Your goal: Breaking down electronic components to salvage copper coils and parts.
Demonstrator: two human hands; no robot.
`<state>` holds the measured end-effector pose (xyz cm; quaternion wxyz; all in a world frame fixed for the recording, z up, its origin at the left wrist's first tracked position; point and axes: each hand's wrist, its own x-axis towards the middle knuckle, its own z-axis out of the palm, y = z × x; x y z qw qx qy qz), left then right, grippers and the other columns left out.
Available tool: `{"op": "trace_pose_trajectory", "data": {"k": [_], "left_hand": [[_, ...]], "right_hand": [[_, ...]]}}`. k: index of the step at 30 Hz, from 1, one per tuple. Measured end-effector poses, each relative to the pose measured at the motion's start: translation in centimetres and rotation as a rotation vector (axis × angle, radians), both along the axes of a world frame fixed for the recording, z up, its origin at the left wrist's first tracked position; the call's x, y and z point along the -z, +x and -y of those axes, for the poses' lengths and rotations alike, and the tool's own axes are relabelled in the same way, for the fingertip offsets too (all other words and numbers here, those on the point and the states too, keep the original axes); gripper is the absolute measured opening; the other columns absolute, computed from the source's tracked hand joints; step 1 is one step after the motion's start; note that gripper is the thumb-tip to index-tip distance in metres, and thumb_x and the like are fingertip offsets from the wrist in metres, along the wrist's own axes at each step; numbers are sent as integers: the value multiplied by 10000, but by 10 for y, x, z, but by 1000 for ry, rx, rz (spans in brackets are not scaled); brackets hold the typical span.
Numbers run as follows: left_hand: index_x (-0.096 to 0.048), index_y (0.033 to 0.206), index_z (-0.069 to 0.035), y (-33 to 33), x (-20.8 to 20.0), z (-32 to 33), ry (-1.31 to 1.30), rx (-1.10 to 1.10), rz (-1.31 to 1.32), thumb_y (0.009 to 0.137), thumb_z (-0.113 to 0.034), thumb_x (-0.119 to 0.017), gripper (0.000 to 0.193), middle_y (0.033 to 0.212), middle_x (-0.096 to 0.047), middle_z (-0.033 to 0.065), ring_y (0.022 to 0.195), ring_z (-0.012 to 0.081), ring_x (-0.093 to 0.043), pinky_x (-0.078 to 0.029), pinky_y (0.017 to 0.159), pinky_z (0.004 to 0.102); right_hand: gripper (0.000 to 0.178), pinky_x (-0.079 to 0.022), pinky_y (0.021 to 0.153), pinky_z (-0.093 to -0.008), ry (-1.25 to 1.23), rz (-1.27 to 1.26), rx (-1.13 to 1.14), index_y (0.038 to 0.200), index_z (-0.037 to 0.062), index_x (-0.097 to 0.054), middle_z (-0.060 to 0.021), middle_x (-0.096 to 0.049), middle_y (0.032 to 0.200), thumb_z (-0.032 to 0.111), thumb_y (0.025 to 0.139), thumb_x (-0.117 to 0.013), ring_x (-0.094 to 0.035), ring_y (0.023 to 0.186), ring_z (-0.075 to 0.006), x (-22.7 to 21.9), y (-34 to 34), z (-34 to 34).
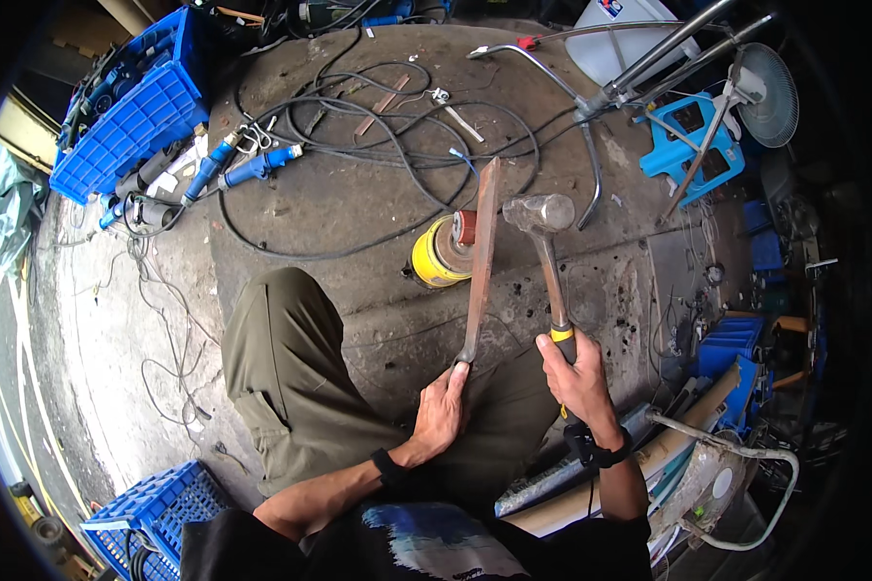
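Observation:
My left hand (441, 412) is closed around the narrow, bent end of a long, flat, rusty brown metal blade (483, 257), which points up and away from me. Its middle passes beside or over a small red cylinder (464, 229); I cannot tell whether they touch. That cylinder is at the top of a squat yellow drum-shaped block (431, 261) with a rusty brown top, standing on the floor. My right hand (577, 380) grips a hammer (549, 254) by its black and yellow handle. The blunt metal head is raised to the right of the blade, apart from it.
Black cables (397, 145) lie coiled on the concrete floor ahead. Blue power tools (262, 167) and a blue crate (131, 131) are at the far left, another blue crate (160, 508) at the near left. A blue plastic stool (693, 145) and a fan (767, 95) stand far right.

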<state>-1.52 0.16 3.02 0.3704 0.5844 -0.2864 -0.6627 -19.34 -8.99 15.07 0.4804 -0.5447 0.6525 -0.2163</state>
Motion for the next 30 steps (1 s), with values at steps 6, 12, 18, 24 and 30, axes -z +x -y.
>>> {"op": "trace_pose_trajectory", "data": {"k": [6,12,18,24,30], "left_hand": [[-587,997,33,-1,5,-2,-43,-35,18,1094,-466,-378,549,671,-485,245,659,441,-509,-432,669,490],[-585,997,32,-6,8,-4,-55,-30,6,1096,-455,-379,538,664,-486,240,651,440,-510,-437,684,499],[-591,973,19,0,-2,-7,-14,-22,30,1098,-470,-379,548,570,-501,147,518,285,-539,-437,557,427],[-602,995,20,2,-2,-5,12,-30,-44,1097,-490,-378,566,548,-489,114,476,218,-536,-430,514,396],[-615,1077,23,8,-11,-5,-72,27,168,1095,-452,-390,526,629,-566,195,589,399,-572,-469,635,479]], "right_hand": [[241,-378,461,-300,-160,-37,-18,847,38,-560,1,-519,568,197,981,-681,-487,470,-83,-56,13,11],[301,-439,578,-374,-100,-196,-183,891,-2,-574,-111,-543,645,264,980,-682,-532,578,-200,3,-5,1],[315,-438,562,-365,-102,-198,-149,851,3,-566,-89,-537,616,267,973,-688,-527,555,-190,-1,-9,-9],[296,-401,486,-315,-21,-77,-75,841,30,-565,-9,-508,575,261,983,-685,-490,493,-106,-24,-1,-7],[239,-323,431,-238,31,43,-41,862,61,-537,55,-472,589,206,1002,-664,-421,475,-25,-17,6,-8]]}}
